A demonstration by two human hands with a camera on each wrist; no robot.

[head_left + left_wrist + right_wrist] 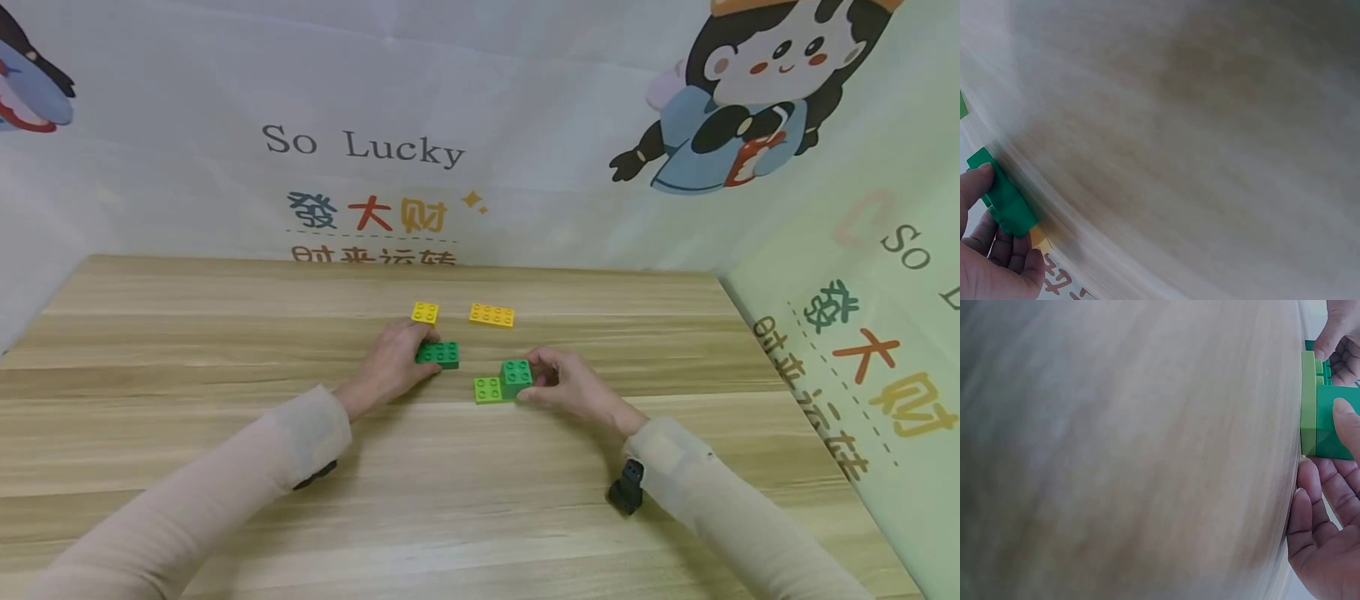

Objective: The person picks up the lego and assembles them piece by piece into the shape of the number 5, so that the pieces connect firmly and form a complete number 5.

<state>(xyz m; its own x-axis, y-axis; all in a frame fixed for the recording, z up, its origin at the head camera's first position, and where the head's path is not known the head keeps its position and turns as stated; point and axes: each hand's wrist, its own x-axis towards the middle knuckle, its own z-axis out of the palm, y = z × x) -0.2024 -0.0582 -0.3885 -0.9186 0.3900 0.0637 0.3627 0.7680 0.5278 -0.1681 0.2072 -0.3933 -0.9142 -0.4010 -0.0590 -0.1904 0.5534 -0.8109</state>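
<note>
Stacking appears under way: left hand (392,362) pinches the long green brick (446,354), right hand (576,387) grips the tall green block (516,378); next move likely requires stud alignment.

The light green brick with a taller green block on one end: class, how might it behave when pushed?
Probably stiff: the light green brick has straight edges. Unlikely to roll, being flat-sided. Pushed high, it might tip, since the taller green block rises above one end.

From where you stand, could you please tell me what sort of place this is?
Probably a screened tabletop workspace: a wood-grain table, printed sheeting behind it, and toy bricks on top.
</note>
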